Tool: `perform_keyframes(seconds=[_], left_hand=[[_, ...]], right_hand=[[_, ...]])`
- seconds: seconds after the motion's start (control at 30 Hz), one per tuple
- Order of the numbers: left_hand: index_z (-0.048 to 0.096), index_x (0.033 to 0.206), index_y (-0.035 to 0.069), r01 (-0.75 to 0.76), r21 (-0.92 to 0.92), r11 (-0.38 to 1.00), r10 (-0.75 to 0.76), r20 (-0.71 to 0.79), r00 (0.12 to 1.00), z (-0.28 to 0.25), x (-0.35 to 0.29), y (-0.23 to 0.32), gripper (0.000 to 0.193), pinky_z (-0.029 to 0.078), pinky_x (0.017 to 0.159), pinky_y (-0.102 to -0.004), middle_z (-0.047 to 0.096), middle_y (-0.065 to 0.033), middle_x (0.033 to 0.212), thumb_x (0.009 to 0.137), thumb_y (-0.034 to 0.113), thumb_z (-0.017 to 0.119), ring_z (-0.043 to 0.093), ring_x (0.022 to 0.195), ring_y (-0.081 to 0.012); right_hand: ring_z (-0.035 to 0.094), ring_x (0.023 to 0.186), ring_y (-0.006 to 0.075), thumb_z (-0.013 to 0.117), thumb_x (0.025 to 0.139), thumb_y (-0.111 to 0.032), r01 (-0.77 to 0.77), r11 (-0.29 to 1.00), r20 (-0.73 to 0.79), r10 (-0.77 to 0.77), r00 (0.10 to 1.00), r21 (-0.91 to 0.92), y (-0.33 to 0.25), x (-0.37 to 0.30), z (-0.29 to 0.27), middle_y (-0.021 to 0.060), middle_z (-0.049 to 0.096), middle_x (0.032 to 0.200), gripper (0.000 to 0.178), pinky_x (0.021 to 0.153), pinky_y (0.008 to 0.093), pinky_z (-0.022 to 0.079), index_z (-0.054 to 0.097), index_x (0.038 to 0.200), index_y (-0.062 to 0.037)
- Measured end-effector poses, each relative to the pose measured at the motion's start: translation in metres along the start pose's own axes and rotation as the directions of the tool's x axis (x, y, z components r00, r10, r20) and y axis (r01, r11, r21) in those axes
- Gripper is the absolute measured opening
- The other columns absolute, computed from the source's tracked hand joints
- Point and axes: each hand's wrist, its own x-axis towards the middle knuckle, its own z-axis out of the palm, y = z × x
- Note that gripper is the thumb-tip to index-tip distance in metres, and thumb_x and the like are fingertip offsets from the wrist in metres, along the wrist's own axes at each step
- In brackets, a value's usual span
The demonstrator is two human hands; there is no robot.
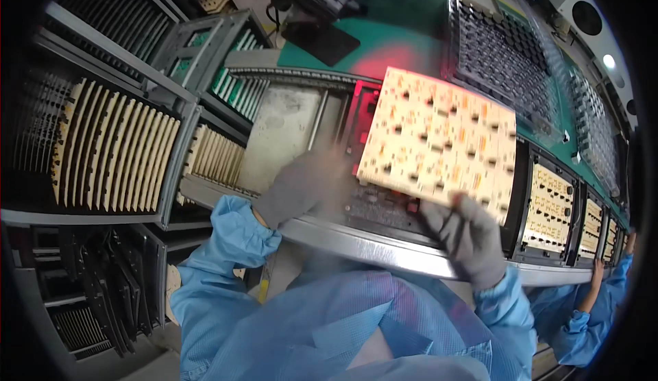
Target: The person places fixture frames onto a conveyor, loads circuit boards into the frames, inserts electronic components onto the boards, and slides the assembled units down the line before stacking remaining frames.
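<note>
A cream circuit board panel [439, 141] with small dark parts and orange marks is tilted above a black fixture [384, 206] on the conveyor line. My right hand [473, 234], in a grey glove, pinches the panel's near edge between thumb and fingers. To the left of the panel is my left hand [301, 186], also gloved in grey, above the metal rail. Its fingers are smeared by motion, so their pose does not show. Red light falls on the fixture's left end and the green mat [404, 38] behind it.
Racks of upright cream boards [116, 148] stand at the left. A metal plate [284, 127] lies beside the line. Black component trays [500, 59] sit at the back right. Further boards in fixtures [548, 206] line the right, where a co-worker's hand [596, 278] rests near the rail.
</note>
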Motion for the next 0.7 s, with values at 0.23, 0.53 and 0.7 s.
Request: perform_keyframes(seconds=[0.23,0.53,0.7], left_hand=[[0.042,0.141,-0.001,-0.115,0.090,0.989,0.136,-0.282,0.950,-0.007,0.013,0.026,0.054,0.043,0.091,-0.0453,0.055,-0.0238,0.119,0.098,0.030,0.054,0.055,0.106,-0.0397],[0.041,0.142,0.005,-0.471,0.453,0.757,0.500,0.063,0.864,0.014,0.020,0.052,0.070,0.023,0.113,-0.0601,0.047,-0.0158,0.138,0.090,0.048,0.057,0.044,0.130,-0.0382],[0.043,0.139,0.004,-0.457,0.388,0.801,0.475,0.054,0.878,0.013,0.024,0.038,0.068,0.023,0.112,-0.0599,0.049,-0.0172,0.136,0.089,0.048,0.058,0.045,0.129,-0.0379]], right_hand=[[0.068,0.095,0.0239,0.050,0.101,-0.015,-0.268,0.669,-0.022,0.391,0.920,0.694,0.046,-0.042,-0.037,0.0215,0.061,0.117,0.026,0.107,0.0355,0.046,0.054,0.111,0.0089],[0.056,0.124,0.0295,0.054,0.099,-0.020,-0.230,0.847,-0.131,0.328,0.935,0.479,0.023,-0.029,-0.001,0.0173,0.054,0.135,0.045,0.096,0.0335,0.053,0.043,0.137,0.0016],[0.065,0.097,0.0128,0.053,0.099,-0.038,-0.468,0.862,-0.081,0.489,0.868,0.196,-0.006,-0.074,-0.003,0.0110,0.064,0.120,0.052,0.075,0.0246,0.055,0.051,0.137,-0.0030]])
